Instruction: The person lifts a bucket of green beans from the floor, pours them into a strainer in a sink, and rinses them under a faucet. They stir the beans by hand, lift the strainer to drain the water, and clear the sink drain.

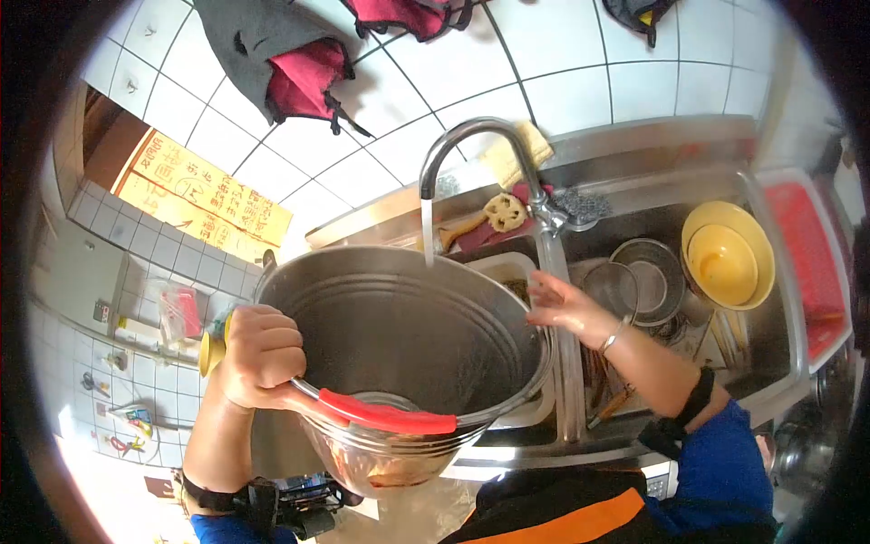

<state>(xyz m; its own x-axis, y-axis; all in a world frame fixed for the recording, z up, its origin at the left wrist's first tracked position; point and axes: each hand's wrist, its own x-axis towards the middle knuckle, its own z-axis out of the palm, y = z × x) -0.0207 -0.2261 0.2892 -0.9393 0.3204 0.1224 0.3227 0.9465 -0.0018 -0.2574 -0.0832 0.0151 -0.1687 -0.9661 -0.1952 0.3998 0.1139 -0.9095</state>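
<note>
While the faucet [471, 136] pours into the steel pot [408, 335] between them, the left hand [258, 355] clenches its rim beside the red handle [390, 417] and the right hand [564, 308] lies open-fingered at the opposite rim.

I see a steel sink [652, 150]. In its basin lie stacked yellow bowls [725, 258], a metal strainer [648, 276] and a white tub [507, 270]; on its back ledge, a scourer [580, 207] and a sponge [515, 152].
</note>
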